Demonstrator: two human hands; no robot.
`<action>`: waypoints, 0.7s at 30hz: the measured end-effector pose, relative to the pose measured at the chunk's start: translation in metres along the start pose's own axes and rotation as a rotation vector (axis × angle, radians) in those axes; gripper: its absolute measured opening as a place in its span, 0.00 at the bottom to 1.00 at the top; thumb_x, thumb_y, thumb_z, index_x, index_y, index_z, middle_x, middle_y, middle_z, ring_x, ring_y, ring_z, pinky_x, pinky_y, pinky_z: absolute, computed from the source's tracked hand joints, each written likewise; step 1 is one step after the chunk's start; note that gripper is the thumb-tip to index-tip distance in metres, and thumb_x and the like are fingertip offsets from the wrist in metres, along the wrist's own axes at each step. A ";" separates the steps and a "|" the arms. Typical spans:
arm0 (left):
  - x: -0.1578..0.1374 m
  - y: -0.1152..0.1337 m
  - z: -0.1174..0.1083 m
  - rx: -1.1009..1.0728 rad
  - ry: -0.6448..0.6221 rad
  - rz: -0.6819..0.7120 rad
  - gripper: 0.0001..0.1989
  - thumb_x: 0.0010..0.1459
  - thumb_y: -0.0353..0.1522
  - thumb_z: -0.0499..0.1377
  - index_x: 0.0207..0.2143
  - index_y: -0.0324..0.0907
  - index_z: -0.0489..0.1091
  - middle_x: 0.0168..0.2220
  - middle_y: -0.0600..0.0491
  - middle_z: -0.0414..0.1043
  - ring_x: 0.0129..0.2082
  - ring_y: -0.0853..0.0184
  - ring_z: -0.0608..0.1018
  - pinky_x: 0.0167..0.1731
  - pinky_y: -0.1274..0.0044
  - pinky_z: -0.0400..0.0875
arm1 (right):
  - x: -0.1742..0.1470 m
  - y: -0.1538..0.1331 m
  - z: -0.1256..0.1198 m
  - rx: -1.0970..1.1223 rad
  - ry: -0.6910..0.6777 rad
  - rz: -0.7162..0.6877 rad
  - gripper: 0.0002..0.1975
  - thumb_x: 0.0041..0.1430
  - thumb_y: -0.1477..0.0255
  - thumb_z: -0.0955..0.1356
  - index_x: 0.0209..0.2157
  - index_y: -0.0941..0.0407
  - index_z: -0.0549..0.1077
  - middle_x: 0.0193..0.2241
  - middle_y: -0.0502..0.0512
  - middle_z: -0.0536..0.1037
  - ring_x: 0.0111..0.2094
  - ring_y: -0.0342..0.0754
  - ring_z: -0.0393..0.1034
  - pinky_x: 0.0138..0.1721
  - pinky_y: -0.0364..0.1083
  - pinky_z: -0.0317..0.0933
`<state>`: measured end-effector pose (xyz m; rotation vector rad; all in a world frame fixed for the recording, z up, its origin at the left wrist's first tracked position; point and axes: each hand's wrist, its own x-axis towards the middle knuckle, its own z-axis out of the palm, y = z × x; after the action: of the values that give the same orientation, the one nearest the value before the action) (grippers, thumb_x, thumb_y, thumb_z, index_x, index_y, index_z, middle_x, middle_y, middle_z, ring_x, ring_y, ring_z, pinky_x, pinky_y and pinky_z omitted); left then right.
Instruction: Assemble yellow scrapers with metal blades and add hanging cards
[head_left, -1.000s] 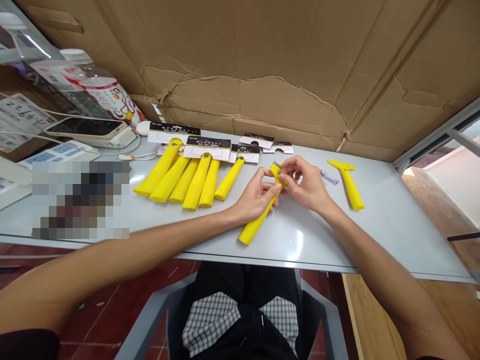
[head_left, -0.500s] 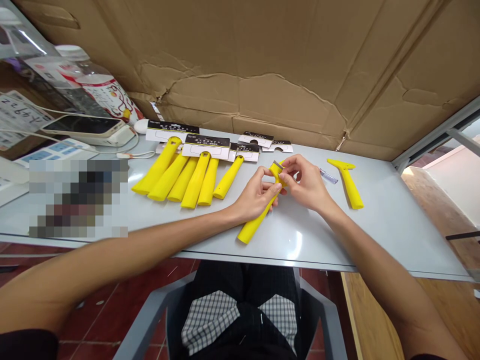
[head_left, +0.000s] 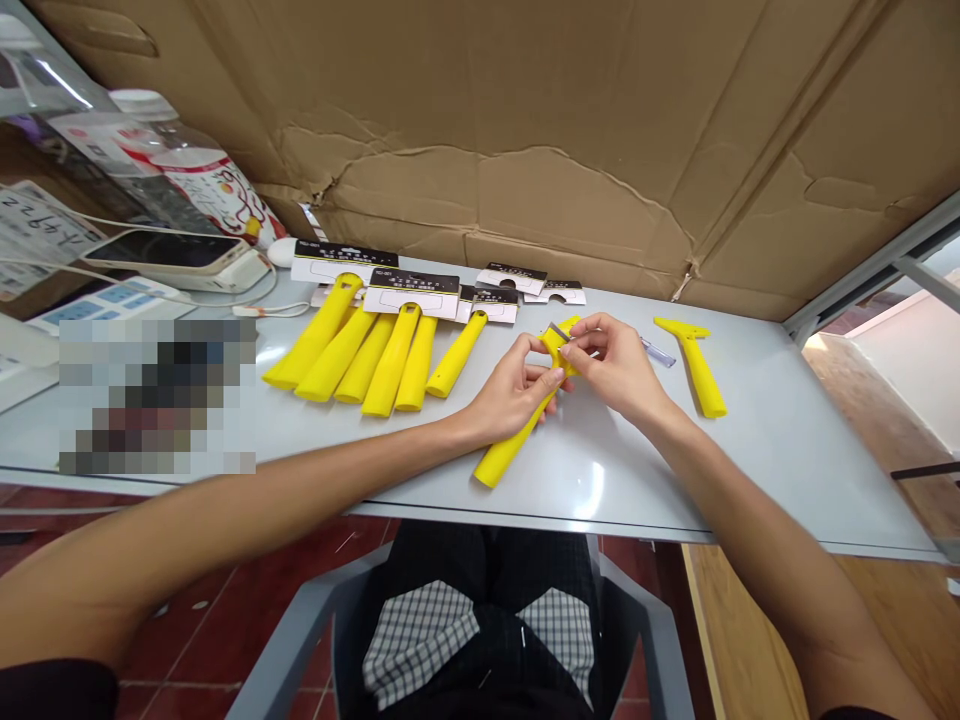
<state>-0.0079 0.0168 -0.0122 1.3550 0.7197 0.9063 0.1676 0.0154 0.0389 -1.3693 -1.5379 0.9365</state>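
Note:
My left hand (head_left: 517, 388) is closed around a yellow scraper (head_left: 504, 458) just below its head. The scraper slants over the table, with its handle end toward the front edge. At its head, the thumb and fingertips of my right hand (head_left: 611, 365) pinch a small grey metal blade (head_left: 559, 331), which lies slantwise against the head. Part of the blade and head is hidden by my fingers. Right of my hands lies another yellow scraper (head_left: 701, 375). A small clear plastic piece (head_left: 658, 352) rests just behind my right hand.
Several yellow scrapers with black-and-white header cards (head_left: 415, 293) lie in a row on the left. More cards (head_left: 512, 277) lie behind. A phone (head_left: 169, 252), a white cable and bottles (head_left: 202, 180) stand far left. Cardboard (head_left: 480, 120) walls the back.
My right fingers have shifted slightly right. The grey blade now shows longer and at a steeper slant across the scraper head. My left hand and the scraper have barely moved.

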 end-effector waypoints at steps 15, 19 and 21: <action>0.001 -0.002 -0.001 0.008 -0.005 0.004 0.28 0.64 0.52 0.66 0.46 0.48 0.53 0.28 0.59 0.77 0.19 0.72 0.74 0.21 0.79 0.70 | 0.004 0.007 -0.001 0.063 -0.031 -0.044 0.11 0.55 0.68 0.74 0.38 0.53 0.71 0.28 0.49 0.83 0.26 0.46 0.74 0.35 0.49 0.66; 0.001 -0.001 0.000 0.005 -0.005 0.010 0.28 0.64 0.52 0.66 0.46 0.48 0.53 0.31 0.57 0.79 0.20 0.72 0.74 0.21 0.78 0.70 | 0.004 0.006 -0.002 0.035 -0.040 -0.039 0.10 0.56 0.67 0.73 0.39 0.53 0.71 0.28 0.49 0.82 0.25 0.46 0.73 0.32 0.48 0.65; 0.001 0.000 0.000 0.003 0.000 0.005 0.28 0.63 0.52 0.66 0.46 0.48 0.53 0.33 0.56 0.80 0.20 0.72 0.75 0.21 0.78 0.70 | 0.003 0.005 -0.002 -0.003 -0.036 -0.037 0.10 0.57 0.68 0.73 0.38 0.52 0.71 0.28 0.48 0.82 0.25 0.46 0.72 0.32 0.48 0.65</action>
<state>-0.0074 0.0176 -0.0120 1.3596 0.7183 0.9091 0.1715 0.0195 0.0352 -1.3287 -1.5873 0.9411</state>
